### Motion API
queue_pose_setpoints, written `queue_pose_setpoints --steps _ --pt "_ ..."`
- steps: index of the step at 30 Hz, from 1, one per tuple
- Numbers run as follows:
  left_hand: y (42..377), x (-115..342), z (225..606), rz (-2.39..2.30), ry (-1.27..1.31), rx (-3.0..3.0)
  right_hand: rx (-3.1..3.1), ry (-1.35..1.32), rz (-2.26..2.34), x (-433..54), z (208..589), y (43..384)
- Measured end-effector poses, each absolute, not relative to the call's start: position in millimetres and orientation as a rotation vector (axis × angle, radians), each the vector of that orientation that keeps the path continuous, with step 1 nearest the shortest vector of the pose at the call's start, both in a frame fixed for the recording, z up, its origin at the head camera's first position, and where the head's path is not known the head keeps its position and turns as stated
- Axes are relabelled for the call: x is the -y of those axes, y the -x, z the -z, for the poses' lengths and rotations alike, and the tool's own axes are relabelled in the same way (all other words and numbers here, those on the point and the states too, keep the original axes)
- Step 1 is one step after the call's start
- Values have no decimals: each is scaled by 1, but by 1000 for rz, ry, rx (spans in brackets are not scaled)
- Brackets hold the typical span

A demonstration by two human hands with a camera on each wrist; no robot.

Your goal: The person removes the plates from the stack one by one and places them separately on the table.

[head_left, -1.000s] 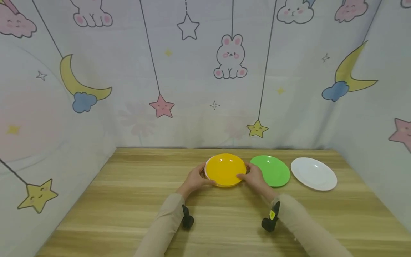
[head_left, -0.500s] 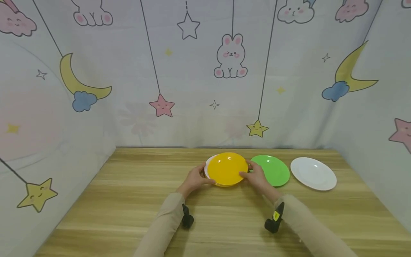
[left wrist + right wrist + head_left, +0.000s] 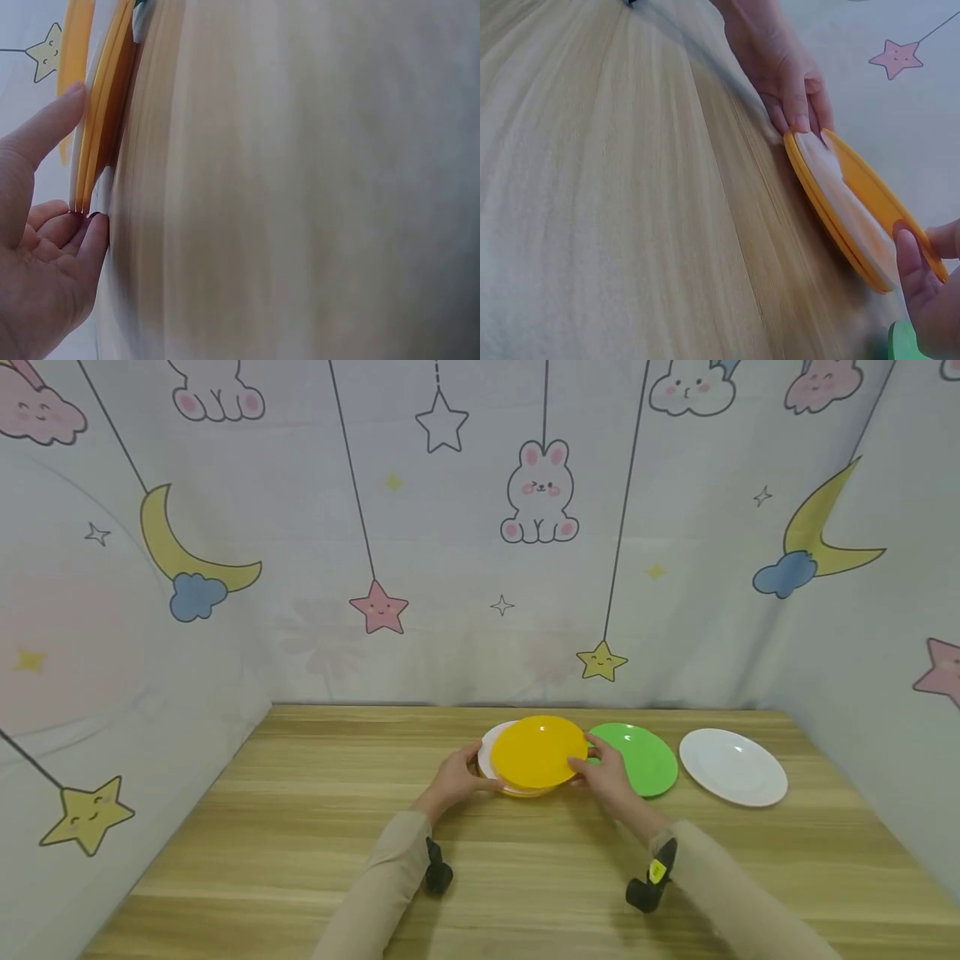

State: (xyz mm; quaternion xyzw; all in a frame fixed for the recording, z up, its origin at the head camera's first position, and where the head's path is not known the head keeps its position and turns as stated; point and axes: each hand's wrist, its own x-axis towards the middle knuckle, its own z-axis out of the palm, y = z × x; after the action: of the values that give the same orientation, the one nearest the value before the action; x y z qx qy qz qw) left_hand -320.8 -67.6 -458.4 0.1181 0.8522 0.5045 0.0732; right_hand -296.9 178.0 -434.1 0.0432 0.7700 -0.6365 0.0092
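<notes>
In the head view my right hand [image 3: 606, 777] pinches the right rim of a yellow plate [image 3: 538, 752] between thumb and fingers. That plate is raised and slightly tilted above a stack. The stack has a white plate [image 3: 847, 195] on top and yellow plates [image 3: 826, 214] beneath it. My left hand [image 3: 456, 779] grips the stack's left rim. In the left wrist view its thumb [image 3: 56, 124] lies against the white plate's rim, with its fingers at the edge below. The lifted plate hides most of the stack from above.
A green plate [image 3: 637, 762] lies just right of the stack, partly behind my right hand. Farther right lies another white plate [image 3: 733, 767]. The wooden table [image 3: 330, 860] ends at a patterned cloth backdrop [image 3: 450, 560], with cloth on both sides.
My right hand has moved right and lifted the yellow plate off the stack, showing more of the white plate below. My left hand has stayed on the stack.
</notes>
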Motion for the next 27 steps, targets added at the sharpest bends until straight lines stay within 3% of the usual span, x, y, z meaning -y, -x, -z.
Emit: queue_pose_setpoints --steps 27 --pt "322 67 461 -1508 -353 -2593 -2397 -246 2088 -217 423 259"
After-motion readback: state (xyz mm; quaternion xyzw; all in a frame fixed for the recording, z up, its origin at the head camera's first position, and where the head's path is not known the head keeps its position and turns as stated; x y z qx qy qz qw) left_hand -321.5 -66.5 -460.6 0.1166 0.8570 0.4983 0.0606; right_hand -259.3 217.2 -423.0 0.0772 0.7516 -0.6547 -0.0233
